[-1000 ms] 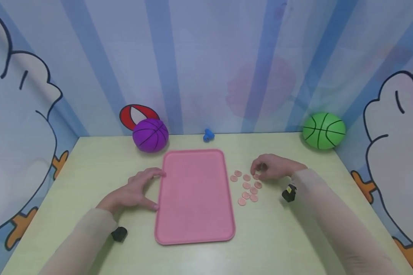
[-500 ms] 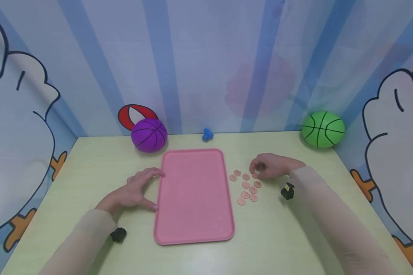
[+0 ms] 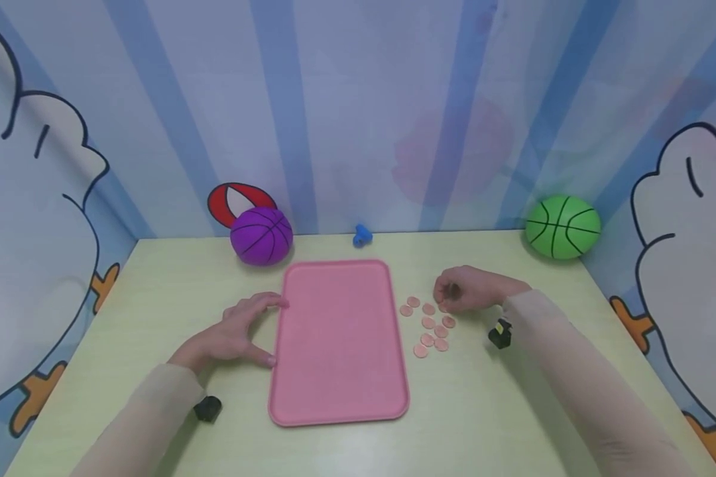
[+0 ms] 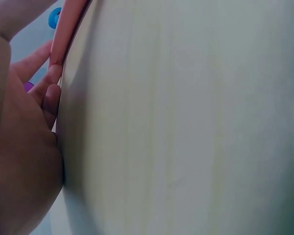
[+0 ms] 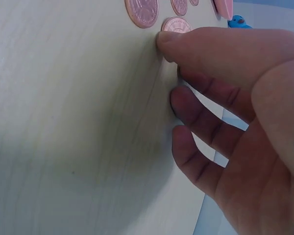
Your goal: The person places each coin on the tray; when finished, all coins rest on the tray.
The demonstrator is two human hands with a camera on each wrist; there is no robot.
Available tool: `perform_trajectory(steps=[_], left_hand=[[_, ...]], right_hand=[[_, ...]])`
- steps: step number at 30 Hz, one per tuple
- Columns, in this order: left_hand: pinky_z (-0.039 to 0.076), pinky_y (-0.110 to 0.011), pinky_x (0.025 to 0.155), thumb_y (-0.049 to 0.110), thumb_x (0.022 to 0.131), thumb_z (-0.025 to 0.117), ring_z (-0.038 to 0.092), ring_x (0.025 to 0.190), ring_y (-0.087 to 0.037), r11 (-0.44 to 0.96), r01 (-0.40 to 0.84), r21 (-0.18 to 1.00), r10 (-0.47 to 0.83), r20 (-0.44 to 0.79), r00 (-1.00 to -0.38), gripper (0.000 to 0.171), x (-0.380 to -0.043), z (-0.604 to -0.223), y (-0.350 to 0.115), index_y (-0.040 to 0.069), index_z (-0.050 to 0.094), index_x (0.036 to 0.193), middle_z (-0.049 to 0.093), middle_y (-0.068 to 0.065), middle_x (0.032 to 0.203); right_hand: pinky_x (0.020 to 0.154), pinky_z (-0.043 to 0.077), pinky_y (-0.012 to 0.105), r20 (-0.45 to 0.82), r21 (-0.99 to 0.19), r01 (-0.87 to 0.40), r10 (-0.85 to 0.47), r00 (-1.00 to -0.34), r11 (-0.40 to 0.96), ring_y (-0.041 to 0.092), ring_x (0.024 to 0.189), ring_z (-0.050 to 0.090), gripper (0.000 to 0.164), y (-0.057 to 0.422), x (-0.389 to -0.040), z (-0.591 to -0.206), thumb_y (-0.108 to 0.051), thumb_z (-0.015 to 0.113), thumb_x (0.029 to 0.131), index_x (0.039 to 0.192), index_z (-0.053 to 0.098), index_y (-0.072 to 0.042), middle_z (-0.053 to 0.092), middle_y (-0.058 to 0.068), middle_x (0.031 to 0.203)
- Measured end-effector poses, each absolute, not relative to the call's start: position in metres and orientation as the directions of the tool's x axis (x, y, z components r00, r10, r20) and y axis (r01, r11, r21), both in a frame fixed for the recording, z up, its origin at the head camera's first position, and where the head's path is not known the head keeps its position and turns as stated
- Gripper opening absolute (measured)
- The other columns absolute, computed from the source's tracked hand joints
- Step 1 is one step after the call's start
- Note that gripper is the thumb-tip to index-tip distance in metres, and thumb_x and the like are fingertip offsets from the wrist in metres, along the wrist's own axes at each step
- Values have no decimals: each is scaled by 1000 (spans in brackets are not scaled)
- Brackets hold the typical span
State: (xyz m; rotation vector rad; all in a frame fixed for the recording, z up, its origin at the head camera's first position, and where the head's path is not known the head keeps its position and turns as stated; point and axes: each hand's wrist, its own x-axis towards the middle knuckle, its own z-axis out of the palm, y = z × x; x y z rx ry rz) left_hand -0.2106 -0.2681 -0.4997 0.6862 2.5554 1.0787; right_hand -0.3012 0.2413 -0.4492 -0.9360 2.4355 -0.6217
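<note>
A pink rectangular tray [image 3: 340, 344] lies on the table. My left hand [image 3: 229, 334] rests beside it, thumb and fingers spread, fingertips touching its left rim; the left wrist view shows fingers against the tray's side [image 4: 68, 29]. To the right of the tray, several copper-coloured coins [image 3: 427, 322] lie flat and loosely scattered. At their far right edge my right hand [image 3: 474, 288] has its fingers curled over one coin [image 5: 177, 23]. Its thumb tip [image 5: 169, 38] is at that coin's edge. The index fingertip is hidden behind the thumb.
Behind the tray stands a small blue duck toy [image 3: 362, 236]. A purple ball [image 3: 262, 236] sits at the back left and a green ball [image 3: 563, 227] at the back right. A printed curtain [image 3: 358, 119] borders the table's far edge.
The right hand's fingers have closed in slightly at the same coin. The left hand, the tray and the other coins stay where they were; the head view shifts a little.
</note>
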Motion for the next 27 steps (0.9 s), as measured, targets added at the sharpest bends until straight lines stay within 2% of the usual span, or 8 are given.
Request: perform_trajectory(steps=[7, 13, 22, 27], left_hand=[[7, -74, 120, 45, 68, 97, 19, 154, -43, 616, 301, 728, 518, -86, -851, 108, -208, -498, -266, 26, 40, 159, 28, -9, 171], [8, -74, 121, 46, 69, 96, 19, 154, -43, 628, 294, 720, 510, -96, -855, 109, -207, -498, -266, 27, 40, 160, 27, -9, 171], [6, -74, 121, 46, 69, 96, 16, 155, -44, 634, 280, 720, 502, -108, -858, 110, -208, -497, -267, 29, 38, 161, 24, -8, 172], [5, -74, 121, 45, 70, 96, 15, 156, -44, 636, 281, 719, 502, -109, -858, 110, -207, -497, -268, 29, 37, 162, 23, -8, 173]], right_hand=[[85, 57, 33, -249, -610, -473, -720, -648, 636, 16, 89, 63, 15, 243, -303, -452, 2, 77, 89, 94, 72, -12, 70, -1, 92], [80, 55, 30, -216, -621, -474, -717, -662, 625, 16, 86, 61, 9, 246, -304, -454, -4, 78, 92, 95, 73, -11, 69, 0, 91], [93, 57, 39, -216, -642, -434, -693, -688, 631, 18, 95, 64, 11, 250, -307, -454, -5, 76, 94, 101, 77, -13, 73, -1, 98], [93, 59, 38, -230, -627, -421, -672, -704, 655, 16, 98, 69, 16, 251, -306, -452, -6, 78, 94, 109, 81, -12, 78, -1, 106]])
